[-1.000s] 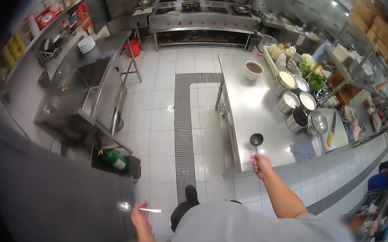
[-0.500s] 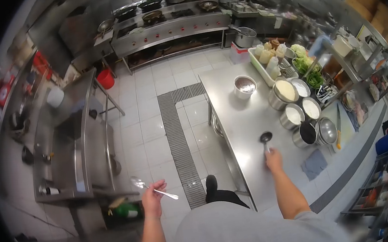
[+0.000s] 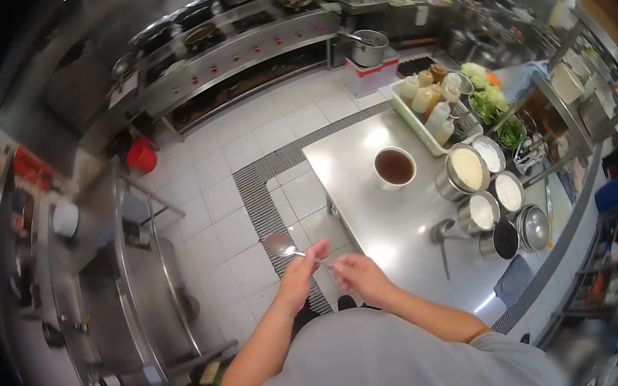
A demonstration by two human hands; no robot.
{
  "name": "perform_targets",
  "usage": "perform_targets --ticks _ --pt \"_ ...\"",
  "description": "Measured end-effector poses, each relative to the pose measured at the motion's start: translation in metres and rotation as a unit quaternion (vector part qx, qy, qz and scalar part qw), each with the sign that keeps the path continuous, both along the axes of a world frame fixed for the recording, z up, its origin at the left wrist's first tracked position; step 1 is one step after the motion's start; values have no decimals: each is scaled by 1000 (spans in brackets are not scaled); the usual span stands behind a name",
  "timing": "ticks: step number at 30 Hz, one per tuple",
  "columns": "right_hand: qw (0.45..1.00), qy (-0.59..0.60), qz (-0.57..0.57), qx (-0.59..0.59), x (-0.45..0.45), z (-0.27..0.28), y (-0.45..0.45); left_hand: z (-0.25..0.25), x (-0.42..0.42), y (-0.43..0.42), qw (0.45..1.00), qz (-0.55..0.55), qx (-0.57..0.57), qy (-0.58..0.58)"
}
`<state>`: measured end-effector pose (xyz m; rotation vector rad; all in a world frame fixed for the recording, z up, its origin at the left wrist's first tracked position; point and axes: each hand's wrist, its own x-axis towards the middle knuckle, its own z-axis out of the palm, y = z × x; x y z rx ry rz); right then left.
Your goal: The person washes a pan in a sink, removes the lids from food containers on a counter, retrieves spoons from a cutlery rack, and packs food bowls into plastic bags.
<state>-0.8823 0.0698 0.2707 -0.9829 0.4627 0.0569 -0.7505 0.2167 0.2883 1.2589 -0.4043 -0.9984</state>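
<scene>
My left hand [image 3: 304, 278] is closed around a large metal spoon [image 3: 282, 245], whose bowl points up and to the left. Close beside it, the fingers of my right hand [image 3: 361, 276] are pinched at the end of the spoon's handle. Both hands are in front of my body, left of the steel table's [image 3: 356, 207] near corner. On that table lies a dark ladle [image 3: 443, 232], with nobody holding it. Farther back stands a white tub [image 3: 395, 167] with dark brown liquid in it.
Metal pots of pale powder [image 3: 470, 168] and a pot with black contents [image 3: 500, 240] line the table's right side. Behind them are a crate of squeeze bottles [image 3: 431, 105] and leafy greens [image 3: 492, 109]. A blue-grey cloth [image 3: 514, 281] lies near the front. Left stands a steel sink unit [image 3: 112, 289].
My right hand has let go of the ladle, now lying on the table, and moved left to the spoon. My left hand has brought the spoon right and inward. The view has shifted.
</scene>
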Motion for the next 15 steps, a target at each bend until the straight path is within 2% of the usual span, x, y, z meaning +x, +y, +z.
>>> perform_targets --ticks 2,4,5,7,9,10,11,13,15 --pt "989 -2 -103 -105 7 -7 -21 -6 20 -17 996 -79 49 2" --pt "952 -2 -217 -215 8 -18 -53 -18 43 -25 985 -158 72 0" --pt "908 5 -274 -317 6 -23 -72 -30 59 -23 982 -177 69 4" --pt "811 106 -362 -447 6 -15 -107 -56 97 -13 959 -258 119 9" --pt "689 185 -404 -573 7 -6 -141 -95 137 3 957 -228 177 38" --pt "630 209 -418 -620 7 -7 -153 -105 156 12 949 -220 225 8" --pt "622 224 -423 -620 10 -1 -159 -116 176 22 939 -209 271 -23" --pt "569 252 -439 -648 20 10 -171 -192 227 57 906 -230 330 -135" --pt "553 287 -432 -652 33 15 -173 -226 275 86 817 -285 421 -271"
